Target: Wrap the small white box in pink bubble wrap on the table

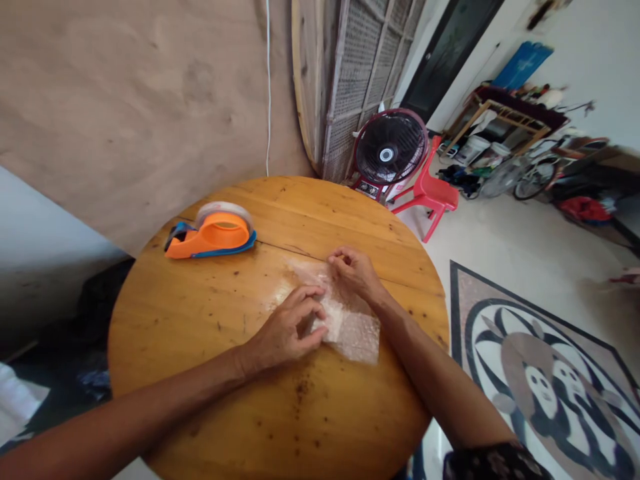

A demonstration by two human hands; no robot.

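Note:
A sheet of clear bubble wrap [356,328] lies on the round wooden table [210,347], wrapped round a small white thing I cannot make out. My left hand [287,327] has its fingers curled and pinches the wrap's near left edge. My right hand [356,272] rests on the far part of the wrap with its fingers bent, pressing it down. An orange and blue tape dispenser [213,233] with a roll of clear tape lies on its side at the table's far left, apart from both hands.
A brown wall rises behind the table, with a white cord hanging down. A dark floor fan [389,148] and a red plastic chair [431,193] stand beyond the far right edge. A patterned floor inlay [540,380] lies at the right. Clutter lines the far wall.

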